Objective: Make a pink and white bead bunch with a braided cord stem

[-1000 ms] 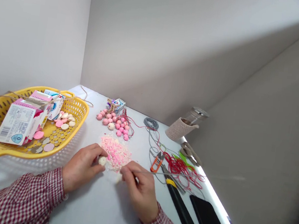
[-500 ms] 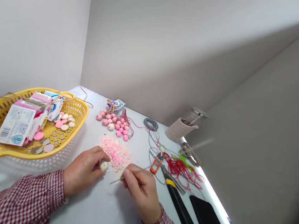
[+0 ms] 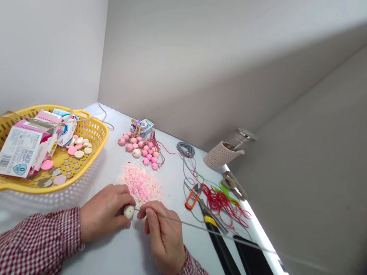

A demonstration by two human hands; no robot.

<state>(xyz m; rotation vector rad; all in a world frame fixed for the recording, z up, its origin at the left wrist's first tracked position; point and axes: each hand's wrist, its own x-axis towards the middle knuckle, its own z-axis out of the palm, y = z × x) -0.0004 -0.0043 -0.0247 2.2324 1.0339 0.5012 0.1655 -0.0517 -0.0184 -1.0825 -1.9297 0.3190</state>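
Between the thumb and fingers of my left hand (image 3: 109,210) is a whitish bead (image 3: 128,212) with a small dark hole showing. My right hand (image 3: 162,234) pinches a thin grey cord (image 3: 190,224), whose short end points left and reaches the bead's side. I cannot tell whether its tip is inside the hole. The rest of the cord trails off to the right across the table. Just beyond both hands lies a heap of pink and cream shavings (image 3: 141,183). Past that are several pink beads (image 3: 150,155) with red thread.
At left stands a yellow basket (image 3: 98,145) holding cartons (image 3: 19,149) and pale discs. To the right lie orange snips (image 3: 193,197), tangled red cord (image 3: 222,203), a black-and-yellow-handled tool (image 3: 223,257) and a black flat object (image 3: 254,269). A coil of grey cord (image 3: 185,149) and a glass jar in a knitted sleeve (image 3: 219,155) sit behind.
My right hand has moved left, bringing the cord's end to the bead. The bead has turned slightly and shifted down a little in my left hand. A long cord now stretches rightward.
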